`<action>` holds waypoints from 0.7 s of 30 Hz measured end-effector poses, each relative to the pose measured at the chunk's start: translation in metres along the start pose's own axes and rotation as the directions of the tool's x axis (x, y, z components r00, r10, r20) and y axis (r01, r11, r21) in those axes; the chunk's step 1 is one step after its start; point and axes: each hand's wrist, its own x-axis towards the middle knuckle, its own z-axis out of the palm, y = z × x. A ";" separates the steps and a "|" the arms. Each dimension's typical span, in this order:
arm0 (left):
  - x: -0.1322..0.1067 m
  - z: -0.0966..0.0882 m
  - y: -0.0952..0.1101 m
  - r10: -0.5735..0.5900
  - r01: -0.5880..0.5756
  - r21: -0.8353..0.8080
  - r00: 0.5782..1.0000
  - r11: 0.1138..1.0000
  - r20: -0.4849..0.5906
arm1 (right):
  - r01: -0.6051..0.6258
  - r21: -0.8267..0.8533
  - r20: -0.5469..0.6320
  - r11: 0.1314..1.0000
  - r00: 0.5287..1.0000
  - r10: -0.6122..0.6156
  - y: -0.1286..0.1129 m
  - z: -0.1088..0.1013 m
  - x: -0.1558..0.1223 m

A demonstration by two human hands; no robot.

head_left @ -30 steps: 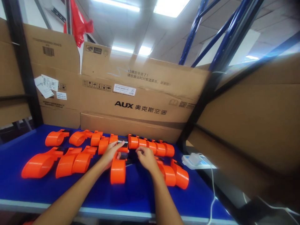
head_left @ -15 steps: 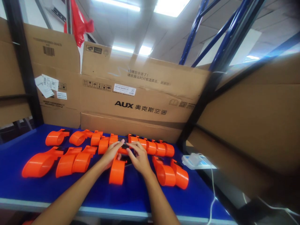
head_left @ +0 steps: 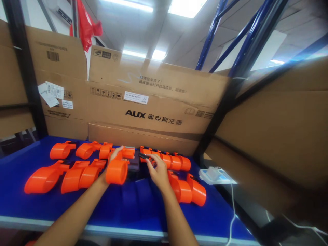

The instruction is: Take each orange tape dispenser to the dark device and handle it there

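Note:
My left hand (head_left: 110, 163) is closed around an orange plastic housing (head_left: 117, 169) and holds it lifted off the blue table (head_left: 143, 208). My right hand (head_left: 156, 169) pinches a small black part (head_left: 143, 156) just right of that housing. A dark flat tray (head_left: 133, 165) lies on the table between the hands. Several more orange housings sit in rows: one group at the left (head_left: 64, 174), a back row (head_left: 166, 160) behind my right hand, and two (head_left: 189, 191) to its right.
Large cardboard boxes (head_left: 153, 106) wall off the back of the table, and another box (head_left: 271, 136) stands at the right behind a black rack post (head_left: 217, 119). A white device (head_left: 212, 175) with a cable lies at the table's right edge.
My left hand has picked the orange housing up from the table and drawn it left. My right hand has come away holding a small black part.

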 end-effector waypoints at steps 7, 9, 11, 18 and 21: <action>-0.008 0.001 0.014 0.047 -0.043 -0.169 0.999 0.985 0.018 | 0.084 -0.113 0.306 0.990 0.951 -0.046 0.006 -0.003 -0.005; -0.008 0.001 0.011 0.089 -0.085 -0.187 0.996 0.979 0.010 | 0.091 -0.098 0.323 0.991 0.945 -0.054 0.003 -0.004 -0.005; -0.006 0.000 0.009 0.121 -0.120 -0.162 0.993 0.979 -0.008 | 0.091 -0.071 0.318 0.993 0.946 -0.064 0.000 -0.005 -0.005; 0.009 -0.008 0.006 0.061 -0.062 -0.056 0.998 0.996 -0.017 | 0.146 -0.096 0.437 0.985 0.895 -0.090 -0.003 -0.007 -0.008; 0.013 -0.018 0.000 -0.027 0.033 -0.118 0.998 0.992 0.056 | 0.150 -0.115 0.472 0.982 0.878 -0.079 -0.002 -0.005 -0.009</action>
